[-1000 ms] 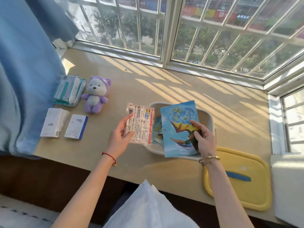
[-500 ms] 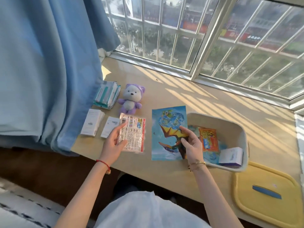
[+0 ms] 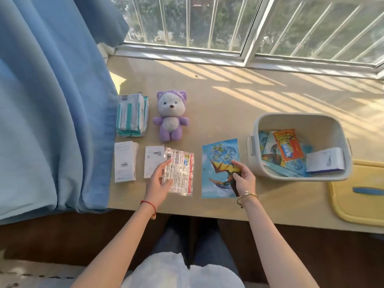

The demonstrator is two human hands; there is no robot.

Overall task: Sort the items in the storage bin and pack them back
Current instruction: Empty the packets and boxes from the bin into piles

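Both items now lowered onto beige counter point(image 3: 228, 96): left hand point(image 3: 159, 180) holds clear printed sachet point(image 3: 180, 171), right hand point(image 3: 243, 178) pinches blue dinosaur card point(image 3: 218, 163); unpacking continues.

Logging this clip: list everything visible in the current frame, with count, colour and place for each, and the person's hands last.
soft tissue pack: 1, white and teal, far left by the curtain.
plush bear: 1, purple and white, right of the tissue pack.
white cardboard boxes: 2, near left, lying flat; the second partly under the clear packet.
clear printed packet: 1, white and red print, on the table.
blue picture card: 1, blue with a dragon, left of the bin.
white plastic storage bin: 1, right; holds blue cards, an orange packet and a white-blue box.
yellow lid: 1, blue handle, far right.
blue curtain: 1, left.
left hand: holds the packet.
right hand: holds the card.
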